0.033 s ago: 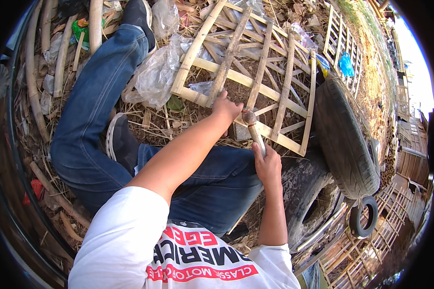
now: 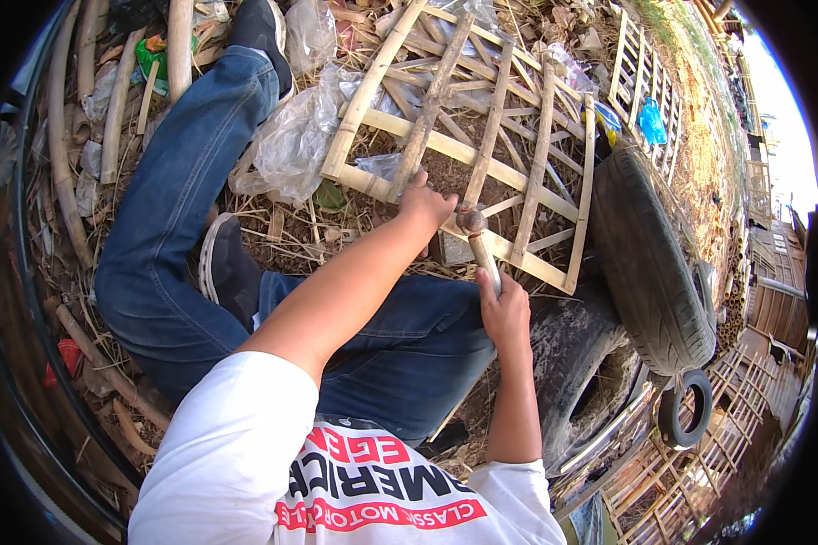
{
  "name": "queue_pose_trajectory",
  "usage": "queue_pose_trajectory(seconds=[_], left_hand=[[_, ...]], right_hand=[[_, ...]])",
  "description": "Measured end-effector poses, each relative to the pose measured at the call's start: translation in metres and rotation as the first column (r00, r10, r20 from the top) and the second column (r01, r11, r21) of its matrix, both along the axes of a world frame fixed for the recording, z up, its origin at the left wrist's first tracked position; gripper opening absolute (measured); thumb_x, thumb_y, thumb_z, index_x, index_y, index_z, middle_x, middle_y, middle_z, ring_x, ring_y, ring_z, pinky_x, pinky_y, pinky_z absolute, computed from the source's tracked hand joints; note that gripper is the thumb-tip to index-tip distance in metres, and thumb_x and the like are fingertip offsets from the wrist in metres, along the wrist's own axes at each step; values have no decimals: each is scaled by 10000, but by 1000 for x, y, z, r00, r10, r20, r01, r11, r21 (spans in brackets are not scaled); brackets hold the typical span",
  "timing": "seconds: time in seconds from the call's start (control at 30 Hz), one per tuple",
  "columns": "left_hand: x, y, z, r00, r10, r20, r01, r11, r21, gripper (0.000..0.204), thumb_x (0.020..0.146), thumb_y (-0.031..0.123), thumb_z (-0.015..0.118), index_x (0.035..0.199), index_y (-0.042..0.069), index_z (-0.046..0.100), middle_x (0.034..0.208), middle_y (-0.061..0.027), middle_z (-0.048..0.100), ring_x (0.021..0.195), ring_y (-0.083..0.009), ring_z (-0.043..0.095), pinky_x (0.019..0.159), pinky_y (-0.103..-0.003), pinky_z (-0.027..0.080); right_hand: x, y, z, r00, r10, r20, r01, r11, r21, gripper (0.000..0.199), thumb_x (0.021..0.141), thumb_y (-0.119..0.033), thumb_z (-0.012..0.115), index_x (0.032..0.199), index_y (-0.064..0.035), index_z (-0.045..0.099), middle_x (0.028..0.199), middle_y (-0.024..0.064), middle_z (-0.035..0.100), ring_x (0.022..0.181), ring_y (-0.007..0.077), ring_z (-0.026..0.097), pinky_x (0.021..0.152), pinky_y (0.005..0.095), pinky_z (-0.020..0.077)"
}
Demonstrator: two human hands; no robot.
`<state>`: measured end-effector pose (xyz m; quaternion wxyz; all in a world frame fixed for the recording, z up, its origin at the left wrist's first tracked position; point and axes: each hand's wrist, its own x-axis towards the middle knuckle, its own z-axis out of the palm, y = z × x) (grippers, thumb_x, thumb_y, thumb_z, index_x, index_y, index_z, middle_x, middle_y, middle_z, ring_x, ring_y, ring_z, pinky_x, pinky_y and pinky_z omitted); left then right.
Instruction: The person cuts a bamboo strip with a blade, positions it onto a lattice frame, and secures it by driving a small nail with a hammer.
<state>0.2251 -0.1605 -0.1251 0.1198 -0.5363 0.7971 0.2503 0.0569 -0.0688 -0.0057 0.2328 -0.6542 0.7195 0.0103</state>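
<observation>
A panel of crossed bamboo strips (image 2: pixel 545 193) lies in front of me, tilted over the littered ground. My left hand (image 2: pixel 426 205) is closed round its near edge, where an upright strip meets the bottom strip; some fingers are hidden behind. In my right hand (image 2: pixel 506 313) is a hammer (image 2: pixel 484 257), gripped by its pale wooden handle. The rusty hammer head is at the panel's near strip, just right of my left hand. Whether it touches the bamboo I cannot tell. A grey block (image 2: pixel 456 248) sits partly hidden below that edge.
Two worn tyres, one upright (image 2: pixel 650 263) and one lower (image 2: pixel 563 372), stand close to my right arm. A smaller tyre (image 2: pixel 685 409) is behind them. Clear plastic sheeting (image 2: pixel 291 150) lies left of the panel. Bamboo poles (image 2: pixel 180 50) line the left. More lattice panels (image 2: pixel 641 77) lie far right.
The hammer head has shifted very slightly at the panel's edge. Both hands and the panel look otherwise the same.
</observation>
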Motion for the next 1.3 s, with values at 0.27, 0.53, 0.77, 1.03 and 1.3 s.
queue_pose_trajectory(seconds=[0.27, 0.53, 0.77, 1.03, 1.3], left_hand=[[2, 0, 11, 1000, -14, -1, 14, 999, 34, 617, 886, 203, 627, 1466, 212, 415, 1160, -77, 708, 1152, -273, 641, 1193, -451, 133], [5, 2, 21, 998, -62, 29, 61, 997, 38, 755, 807, 196, 740, 1480, 204, 397, 1162, -85, 709, 1147, -279, 645, 1187, -454, 129], [2, 0, 11, 1000, 0, 17, -1, 998, 55, 1007, 637, 225, 876, 1504, 204, 365, 1177, -65, 706, 1164, -262, 638, 1189, -454, 128], [3, -1, 21, 1000, -7, 26, 5, 995, 103, 1230, 480, 276, 955, 1527, 215, 313, 1232, -61, 682, 1208, -255, 611, 1197, -442, 126], [2, -4, 7, 1000, -21, -7, 21, 997, 68, 1224, 476, 349, 951, 1514, 162, 329, 1206, -110, 687, 1216, -301, 600, 1182, -472, 177]], right_hand=[[-22, -8, -14, 970, -64, 236, 61, 998, 21, 483, 976, -420, 578, 915, 51, 667, 652, 203, 589, 598, 290, 560, 622, 412, 463], [-21, -5, 1, 851, -172, 496, 190, 982, 15, 521, 1016, -418, 519, 799, 51, 587, 586, 44, 476, 580, 129, 424, 536, 341, 381], [-23, -11, -25, 962, -104, 254, 103, 995, 16, 548, 970, -457, 565, 830, 67, 636, 653, 223, 581, 605, 307, 567, 631, 425, 463], [-22, -11, -26, 975, -70, 212, 71, 997, 2, 520, 981, -447, 564, 806, 41, 615, 624, 132, 500, 613, 229, 477, 593, 385, 420], [-20, -14, -19, 977, -120, 177, 110, 992, 66, 524, 954, -490, 577, 912, 20, 692, 718, 240, 629, 684, 373, 630, 686, 434, 488]])
